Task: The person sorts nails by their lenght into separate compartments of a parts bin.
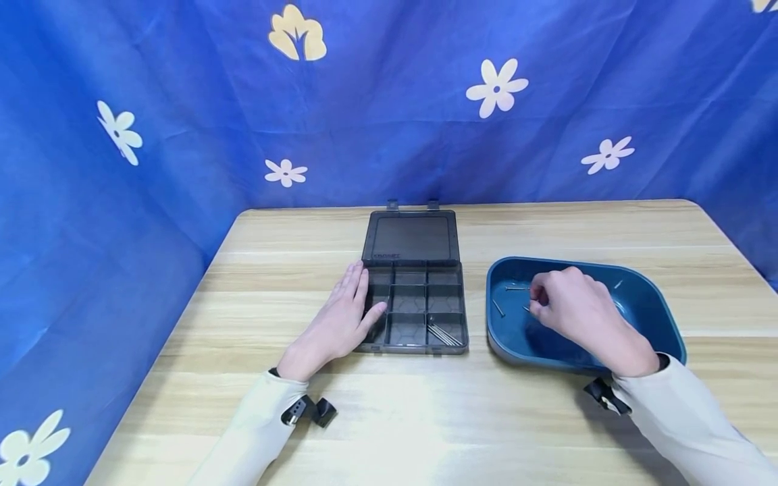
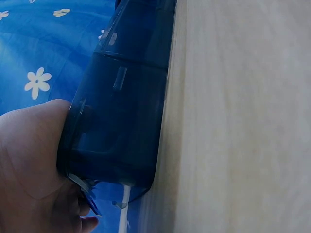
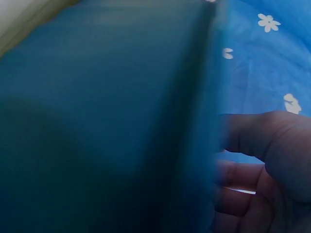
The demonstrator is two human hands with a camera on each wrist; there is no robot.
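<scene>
A dark translucent compartment box (image 1: 407, 332) lies with its lid (image 1: 415, 236) folded back. My left hand (image 1: 340, 314) rests along its left side, fingers extended and thumb over the left compartments; the left wrist view shows the palm beside the box wall (image 2: 116, 121). Several thin metal nails (image 1: 445, 335) lie in the front right compartment. My right hand (image 1: 574, 304) reaches down into a blue bin (image 1: 659, 307), fingers curled and thumb close to the forefinger. One short nail (image 1: 526, 308) shows right at the thumb tip; I cannot tell whether it is pinched.
Loose nails lie in the left part of the bin, one nail (image 1: 498, 308) near its wall and another nail (image 1: 516, 289) beside the fingers. The wooden table (image 1: 389, 418) carries both containers. A blue flowered curtain (image 1: 389, 108) hangs behind and at the sides.
</scene>
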